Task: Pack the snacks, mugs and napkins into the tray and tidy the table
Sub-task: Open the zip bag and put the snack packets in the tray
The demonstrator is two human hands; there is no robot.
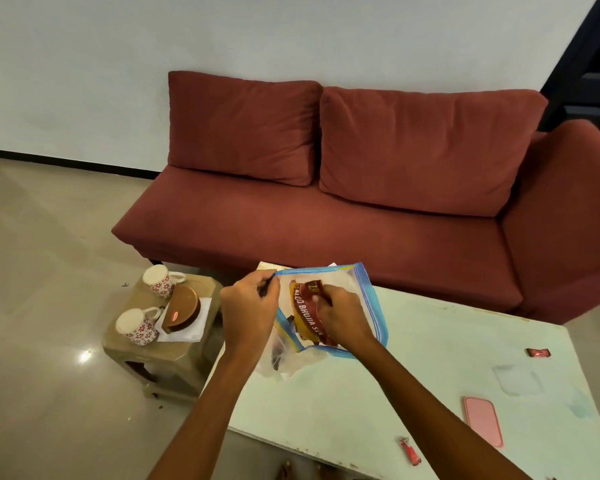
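Observation:
A clear zip bag [368, 299] with a blue rim is held open above the pale green table [361, 403]. My left hand [248, 310] pinches the bag's left rim. My right hand [343, 318] grips a red and yellow snack packet [307, 306] inside the bag's mouth. Two white mugs with red flowers [160, 280] [137, 327] stand on a small stool [191, 362] to the left, beside a brown half-round napkin holder [184, 308] on white napkins [194, 329].
A red sofa [343, 230] stands behind the table. On the table lie a pink case [482, 424], a small red wrapper [537, 353] and another red wrapper [409, 451] near the front edge. Shiny floor spreads to the left.

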